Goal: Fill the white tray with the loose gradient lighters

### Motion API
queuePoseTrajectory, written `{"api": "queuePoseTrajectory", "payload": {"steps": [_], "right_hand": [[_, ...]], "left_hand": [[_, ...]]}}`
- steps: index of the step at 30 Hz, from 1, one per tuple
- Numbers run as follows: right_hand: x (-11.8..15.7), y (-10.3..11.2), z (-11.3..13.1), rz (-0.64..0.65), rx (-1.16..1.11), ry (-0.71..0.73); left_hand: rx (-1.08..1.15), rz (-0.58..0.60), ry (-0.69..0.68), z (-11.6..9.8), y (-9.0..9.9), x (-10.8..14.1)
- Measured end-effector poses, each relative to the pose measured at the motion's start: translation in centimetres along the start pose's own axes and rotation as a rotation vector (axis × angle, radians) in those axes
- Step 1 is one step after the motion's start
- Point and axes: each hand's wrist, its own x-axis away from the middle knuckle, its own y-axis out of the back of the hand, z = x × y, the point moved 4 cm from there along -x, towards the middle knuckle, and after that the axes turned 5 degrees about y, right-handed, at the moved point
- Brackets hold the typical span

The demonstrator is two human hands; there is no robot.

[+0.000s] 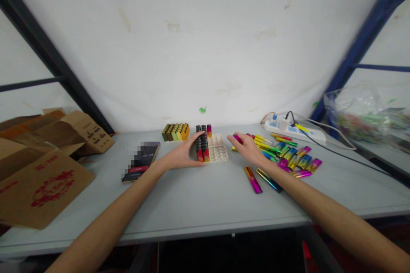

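Observation:
At the centre of the table is a white tray (219, 148) with round holes; its left side holds upright black and red tubes (203, 153). One purple and gold tube (209, 131) stands in the tray's back row. My left hand (185, 151) wraps around the tray's left side, thumb at the front and fingers at the back, touching the tubes. Right of the tray, my right hand (248, 147) is closed on a purple tube (237, 138). Many shiny coloured tubes (293, 158) lie in a pile beyond it. A purple and orange tube (253, 180) lies apart, nearer the front.
Yellow and green tubes (175, 132) stand grouped behind the tray at the left. A phone (142, 163) lies left of my left hand. Cardboard boxes (48, 187) fill the left end. A power strip (296, 132) with cables and a clear plastic bag (358, 113) are at the right.

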Motion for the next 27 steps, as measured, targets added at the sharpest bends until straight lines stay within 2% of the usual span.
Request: {"api": "queuePoseTrajectory", "payload": {"steps": [4, 7, 10, 13, 20, 24, 27], "right_hand": [[0.2, -0.4, 0.2, 0.081, -0.08, 0.027], [-0.2, -0.4, 0.6, 0.119, -0.104, 0.127], [-1.3, 0.0, 1.1, 0.08, -0.048, 0.243], [-3.1, -0.1, 1.4, 0.113, -0.002, 0.283], [-7.2, -2.8, 0.9, 0.119, 0.042, 0.255], [-8.0, -4.5, 0.2, 0.147, 0.18, 0.324], [-8.2, -5.0, 0.0, 0.181, 0.26, 0.377]], "left_hand": [[0.008, 0.002, -0.01, -0.1, 0.0, 0.0], [0.012, 0.0, -0.024, 0.1, -0.1, 0.0], [-0.004, -0.008, -0.021, 0.2, -0.1, 0.0], [-0.007, -0.007, -0.016, 0.1, -0.1, 0.0], [0.013, 0.021, -0.012, -0.6, 0.3, 0.2], [-0.019, 0.012, -0.009, -0.4, 0.3, 0.1], [-0.028, -0.001, -0.012, 0.0, 0.1, 0.0]]}}
